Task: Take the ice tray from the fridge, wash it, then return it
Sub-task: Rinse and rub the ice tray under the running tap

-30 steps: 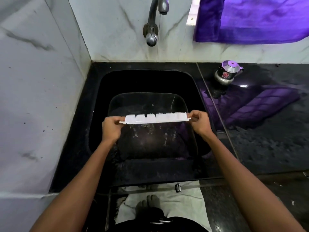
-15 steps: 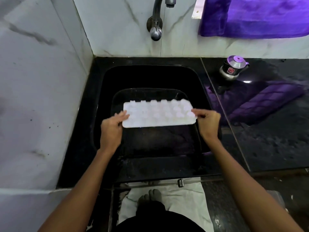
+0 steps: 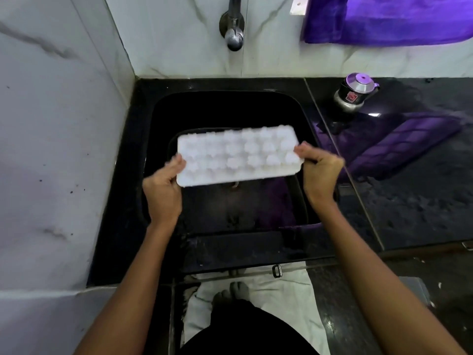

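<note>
Above the black sink, the ice tray is gripped at its short ends by curled left hand and right hand; apparently wet, it could be dropped.

Black stone counter with sunken black sink, small steel pot by the wall.

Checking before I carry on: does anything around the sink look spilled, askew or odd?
Nothing looks damaged or spilled. The ice tray is held over the sink by the left hand and right hand, tilted slightly. A small steel pot stands upright on the counter.
</note>
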A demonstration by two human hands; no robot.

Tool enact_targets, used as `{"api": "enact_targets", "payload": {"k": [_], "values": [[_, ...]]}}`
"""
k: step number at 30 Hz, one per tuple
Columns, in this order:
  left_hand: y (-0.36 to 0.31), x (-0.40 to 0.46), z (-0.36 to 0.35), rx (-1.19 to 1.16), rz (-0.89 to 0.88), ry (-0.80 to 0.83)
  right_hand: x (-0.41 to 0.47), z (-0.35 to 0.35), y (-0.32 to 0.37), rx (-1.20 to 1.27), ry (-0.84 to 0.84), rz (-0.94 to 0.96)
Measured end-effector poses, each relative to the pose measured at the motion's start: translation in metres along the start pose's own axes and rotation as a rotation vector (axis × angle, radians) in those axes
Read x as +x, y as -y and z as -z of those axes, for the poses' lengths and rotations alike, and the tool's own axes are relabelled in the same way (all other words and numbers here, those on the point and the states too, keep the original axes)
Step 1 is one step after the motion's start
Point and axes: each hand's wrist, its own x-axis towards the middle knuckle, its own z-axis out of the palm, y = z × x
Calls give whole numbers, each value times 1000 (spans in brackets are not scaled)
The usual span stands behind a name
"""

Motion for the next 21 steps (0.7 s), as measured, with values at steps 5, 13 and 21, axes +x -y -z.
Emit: {"api": "enact_targets", "payload": {"k": [5,13,21], "values": [[4,-16,-1,50,149,132,-25,6,-17,-106,95,-150],[-30,13,-1,-86,-77,-112,17,12,13,113,-137,66],[-3,-21,-16,22,223,-53,-4,20,-23,-36,187,-89]]}}
